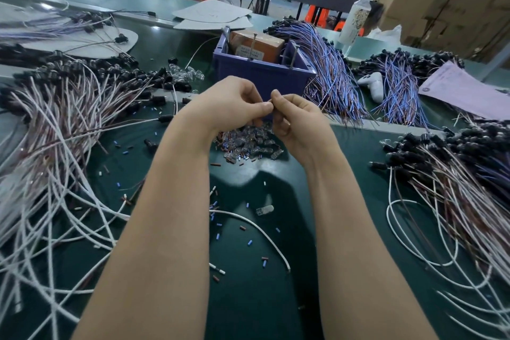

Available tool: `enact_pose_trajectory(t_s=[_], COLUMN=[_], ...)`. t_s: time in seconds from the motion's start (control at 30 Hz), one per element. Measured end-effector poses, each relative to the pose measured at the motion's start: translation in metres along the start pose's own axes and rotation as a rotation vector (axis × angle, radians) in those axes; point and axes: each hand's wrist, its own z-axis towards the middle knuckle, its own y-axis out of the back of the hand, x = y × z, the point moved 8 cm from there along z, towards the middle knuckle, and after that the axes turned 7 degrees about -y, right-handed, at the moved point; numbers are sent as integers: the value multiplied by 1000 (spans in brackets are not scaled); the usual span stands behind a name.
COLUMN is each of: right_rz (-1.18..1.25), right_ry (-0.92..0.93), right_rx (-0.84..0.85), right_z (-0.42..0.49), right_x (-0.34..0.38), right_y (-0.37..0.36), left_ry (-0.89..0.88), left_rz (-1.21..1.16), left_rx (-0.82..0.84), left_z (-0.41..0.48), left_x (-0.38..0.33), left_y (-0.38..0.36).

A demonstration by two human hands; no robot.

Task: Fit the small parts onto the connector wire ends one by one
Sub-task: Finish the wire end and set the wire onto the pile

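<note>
Two bare forearms reach forward, the left hand (234, 103) and right hand (296, 119) raised with curled fingers (259, 109) meeting tip to tip, pinching a tiny brownish piece (269, 104), just above a heap of glossy clear small parts (248, 143) on the smooth dark-green desk (248, 284).

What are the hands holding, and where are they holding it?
The left hand and right hand each pinch a tiny thing, right where they meet. It may be a thin wire end; too small to tell.
</note>
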Motion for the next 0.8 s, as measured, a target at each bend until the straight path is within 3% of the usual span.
enact_pose_trajectory(t_s=[0.1, 0.17, 0.27, 0.4, 0.57, 0.67, 0.8], right_rz=[148, 164, -321, -949, -1246, -1300, -1378], right_ry=[-77, -86, 37, 34, -24, -167, -216], right_rx=[-96, -221, -290, -66, -179, -134, -77], right_z=[1, -2, -5, -3, -7, -10, -12], right_x=[-6, -7, 0, -8, 3, -6, -11], right_y=[32, 58, 45, -5, 14, 20, 16], left_ry=[15, 2, -31, -119, -193, -215, -220], left_rz=[9, -51, -134, 26, 107, 55, -26], left_rx=[67, -6, -222, -236, -313, -333, -331], left_z=[-9, -12, -9, -6, -7, -8, -8], left_x=[3, 4, 0, -17, -27, -30, -28], left_y=[7, 23, 37, 28, 37, 38, 39])
